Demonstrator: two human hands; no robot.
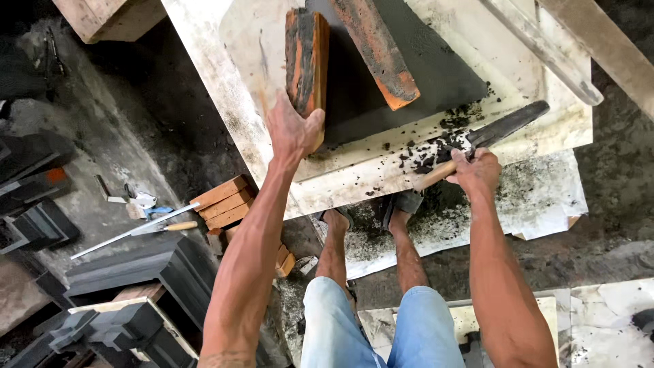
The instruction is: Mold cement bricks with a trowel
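Gripping an orange wooden block point(306, 61) by its near end with the left hand point(293, 129); right hand point(475, 170) clamped on a trowel point(487, 136), blade beyond the knuckles on the counter point(204, 54).

Rough casting workshop, dusty concrete floor point(170, 129), dark cast mouldings point(136, 272), mortar-strewn slab point(381, 170)

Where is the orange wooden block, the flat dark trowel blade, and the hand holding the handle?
Wooden block point(304, 58): head view, its dirt-stained top face.
Trowel blade point(514, 123): head view, middle of the flat blade.
Right hand point(475, 169): head view, knuckles wrapped round the wooden handle.
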